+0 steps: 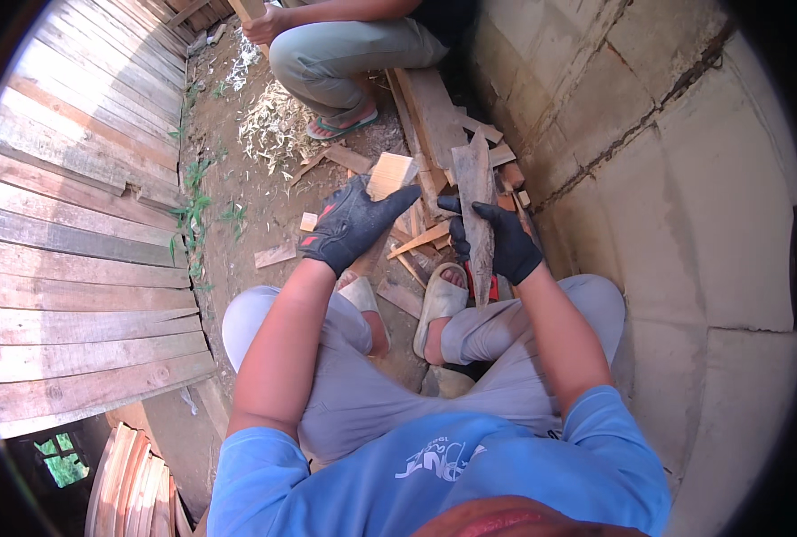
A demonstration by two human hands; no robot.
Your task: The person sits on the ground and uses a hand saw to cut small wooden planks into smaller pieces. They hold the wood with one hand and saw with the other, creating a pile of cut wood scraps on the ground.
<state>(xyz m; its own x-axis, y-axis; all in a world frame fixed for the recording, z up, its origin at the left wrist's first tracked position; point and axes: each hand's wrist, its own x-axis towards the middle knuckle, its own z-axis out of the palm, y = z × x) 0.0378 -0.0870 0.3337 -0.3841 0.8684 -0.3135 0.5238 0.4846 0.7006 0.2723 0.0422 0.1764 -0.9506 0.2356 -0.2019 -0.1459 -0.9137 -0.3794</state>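
Note:
My left hand (352, 225), in a black work glove, is closed round a pale sawn wood block (391, 174). The block's cut end sticks up past the thumb, and part of it is hidden by the glove. In my right hand (510, 240), gloved the same way, is a weathered grey wood slat (475, 179) with a ragged point at its top. The slat stands nearly upright, tapering down toward my right knee, with my thumb across its front. The two pieces are apart. Something red (483, 285) shows partly behind the slat's lower end.
Wood offcuts (427, 237) lie around my sandalled feet. Ahead, another person (353, 63) sits on a long plank (430, 116), holding a piece of wood beside a pile of shavings (277, 125). A plank wall (85, 251) runs along the left, a block wall (685, 215) along the right.

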